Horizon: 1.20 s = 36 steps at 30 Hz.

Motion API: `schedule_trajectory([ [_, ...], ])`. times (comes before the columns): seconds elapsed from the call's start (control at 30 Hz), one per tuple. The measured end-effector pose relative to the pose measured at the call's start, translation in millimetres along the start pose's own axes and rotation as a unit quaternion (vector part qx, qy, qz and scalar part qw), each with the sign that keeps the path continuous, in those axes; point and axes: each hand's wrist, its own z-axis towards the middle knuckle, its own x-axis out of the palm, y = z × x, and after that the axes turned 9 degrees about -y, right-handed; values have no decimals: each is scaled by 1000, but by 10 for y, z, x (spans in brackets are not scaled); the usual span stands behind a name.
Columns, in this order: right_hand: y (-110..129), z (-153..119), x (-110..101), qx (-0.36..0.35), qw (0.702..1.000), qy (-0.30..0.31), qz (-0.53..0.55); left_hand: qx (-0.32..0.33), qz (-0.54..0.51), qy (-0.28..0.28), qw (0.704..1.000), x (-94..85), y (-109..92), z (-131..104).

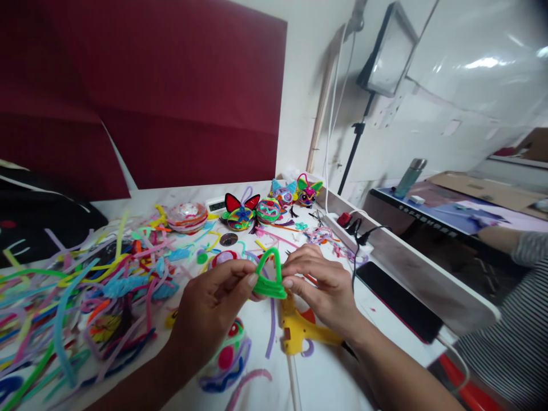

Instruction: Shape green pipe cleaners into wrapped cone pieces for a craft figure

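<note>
Between my two hands is a bright green pipe cleaner (270, 287), bent into an arch over a folded, layered base. My left hand (222, 285) pinches its left end between thumb and fingers. At the other side my right hand (321, 279) grips the right end the same way. Under my right hand lies a yellow glue gun (295, 331) with a pale glue stick (294, 379) at its rear. A round ornament (226, 357) covered in coloured pipe cleaners sits below my left hand, partly hidden by it. A purple pipe cleaner (271, 331) lies beside the glue gun.
Loose pipe cleaners (98, 297) heap across the left side. Finished ornaments (242, 214) stand at the back near a wound disc (187, 217). On the right are a power strip (349, 231), a black phone (400, 299) and a raised table edge (428, 268). Another person's striped sleeve (531, 251) shows beyond.
</note>
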Motion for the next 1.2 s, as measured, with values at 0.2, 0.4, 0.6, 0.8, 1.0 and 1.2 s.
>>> schedule_trajectory([
  [0.2, 94, -3, 11, 8, 998, -19, 58, 45, 27, -61, 997, 31, -101, -136],
  [0.4, 172, 1, 6, -35, 996, -27, 72, 110, 74, -45, 990, -53, -169, -184],
  [0.6, 129, -5, 6, -4, 997, -14, 79, 116, 87, -36, 989, -52, -120, -141],
  [0.8, 89, -32, 32, 52, 992, 11, 115, 102, 99, -67, 988, 2, -112, -128],
  [1.0, 138, -95, 105, 100, 983, -31, 149, 189, 165, -72, 965, -62, -85, -150],
  [1.2, 166, -158, 162, 209, 955, -65, 199, 283, 200, -58, 936, -85, 1, -154],
])
